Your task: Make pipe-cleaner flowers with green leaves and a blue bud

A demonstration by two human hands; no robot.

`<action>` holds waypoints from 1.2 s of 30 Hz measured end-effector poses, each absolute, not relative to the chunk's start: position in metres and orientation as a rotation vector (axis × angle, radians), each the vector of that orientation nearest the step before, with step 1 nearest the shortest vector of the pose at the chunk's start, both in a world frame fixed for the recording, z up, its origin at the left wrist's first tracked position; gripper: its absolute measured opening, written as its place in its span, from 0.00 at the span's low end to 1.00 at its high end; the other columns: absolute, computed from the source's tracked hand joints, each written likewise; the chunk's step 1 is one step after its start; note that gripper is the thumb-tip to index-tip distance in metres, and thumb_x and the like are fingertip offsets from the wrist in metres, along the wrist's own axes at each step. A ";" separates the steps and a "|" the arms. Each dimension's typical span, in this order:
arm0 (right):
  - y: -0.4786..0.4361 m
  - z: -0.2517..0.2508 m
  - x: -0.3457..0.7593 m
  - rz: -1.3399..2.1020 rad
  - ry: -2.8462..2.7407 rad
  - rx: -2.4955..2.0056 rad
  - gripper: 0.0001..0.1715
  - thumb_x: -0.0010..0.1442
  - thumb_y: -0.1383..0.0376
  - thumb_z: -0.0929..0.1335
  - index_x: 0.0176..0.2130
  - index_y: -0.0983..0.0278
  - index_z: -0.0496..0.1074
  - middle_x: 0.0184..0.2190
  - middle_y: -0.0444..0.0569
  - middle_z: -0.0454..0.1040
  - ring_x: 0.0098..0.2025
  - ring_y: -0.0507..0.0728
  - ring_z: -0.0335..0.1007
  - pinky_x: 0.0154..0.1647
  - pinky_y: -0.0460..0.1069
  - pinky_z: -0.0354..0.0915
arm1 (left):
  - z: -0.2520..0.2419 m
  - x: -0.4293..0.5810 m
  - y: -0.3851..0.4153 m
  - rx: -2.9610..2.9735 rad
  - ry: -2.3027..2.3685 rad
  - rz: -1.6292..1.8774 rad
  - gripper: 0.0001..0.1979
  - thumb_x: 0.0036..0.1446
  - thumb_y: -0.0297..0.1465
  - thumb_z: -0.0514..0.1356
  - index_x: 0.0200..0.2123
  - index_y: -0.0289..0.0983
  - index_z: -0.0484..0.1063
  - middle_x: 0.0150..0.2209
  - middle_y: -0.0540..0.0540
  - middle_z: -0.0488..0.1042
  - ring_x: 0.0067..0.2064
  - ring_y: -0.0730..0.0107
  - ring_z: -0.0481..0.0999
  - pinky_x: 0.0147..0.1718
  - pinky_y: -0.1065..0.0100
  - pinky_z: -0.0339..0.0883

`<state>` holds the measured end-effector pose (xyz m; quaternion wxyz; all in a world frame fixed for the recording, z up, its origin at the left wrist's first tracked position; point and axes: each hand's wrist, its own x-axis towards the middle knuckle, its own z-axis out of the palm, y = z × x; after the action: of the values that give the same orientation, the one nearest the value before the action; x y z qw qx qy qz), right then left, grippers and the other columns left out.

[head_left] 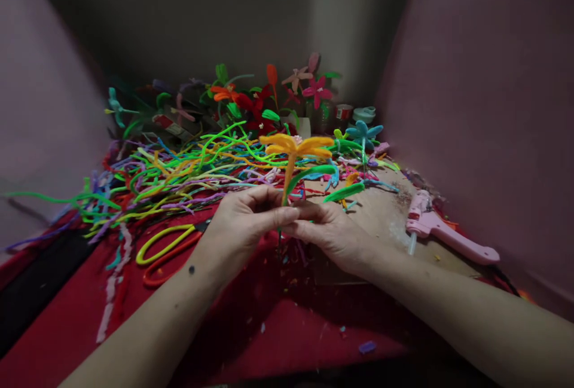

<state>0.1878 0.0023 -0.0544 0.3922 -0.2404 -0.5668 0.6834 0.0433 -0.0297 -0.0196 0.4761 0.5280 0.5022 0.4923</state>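
An orange pipe cleaner flower [293, 150] with a pale pink centre stands upright between my hands. My left hand [251, 214] pinches its stem between thumb and fingers. Close against it, my right hand [327, 229] has thumb and fingers pressed together on the lower stem, where green leaves [314, 171] branch off to the right. Its stem end shows a little below my fingers, and the fingertips hide the part in between.
Loose coloured pipe cleaners [179, 173] are heaped behind my hands. Finished flowers [260, 101] stand along the back. Yellow and red handled scissors [168, 250] lie at left on the red cloth [269, 340]. A pink glue gun [443, 234] rests on cardboard [376, 214] at right.
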 end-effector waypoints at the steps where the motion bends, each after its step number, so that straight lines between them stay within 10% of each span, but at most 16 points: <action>1: 0.003 -0.055 0.188 1.729 -1.468 -0.613 0.09 0.46 0.61 0.73 0.24 0.65 0.75 0.20 0.39 0.66 0.25 0.48 0.58 0.31 0.46 0.58 | -0.020 0.045 -0.030 1.279 1.251 1.221 0.07 0.41 0.30 0.67 0.23 0.34 0.73 0.23 0.52 0.71 0.27 0.76 0.68 0.29 0.74 0.62; 26: 0.007 -0.060 0.194 1.895 -1.644 -0.630 0.13 0.51 0.57 0.71 0.30 0.65 0.77 0.19 0.41 0.65 0.21 0.47 0.55 0.22 0.45 0.50 | -0.024 0.041 -0.028 1.011 0.976 1.331 0.12 0.37 0.22 0.68 0.26 0.34 0.69 0.20 0.54 0.70 0.20 0.79 0.69 0.19 0.77 0.61; 36: -0.001 -0.058 0.190 1.866 -1.595 -0.533 0.07 0.51 0.61 0.71 0.28 0.62 0.77 0.19 0.41 0.66 0.23 0.48 0.54 0.24 0.45 0.50 | -0.021 0.037 -0.027 0.982 0.911 1.224 0.23 0.42 0.27 0.68 0.44 0.34 0.68 0.17 0.57 0.66 0.15 0.85 0.61 0.15 0.81 0.54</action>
<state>0.1899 -0.0009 -0.0581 0.3097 -0.2016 -0.6037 0.7064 0.0367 -0.0272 -0.0206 0.6161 0.4263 0.3954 0.5313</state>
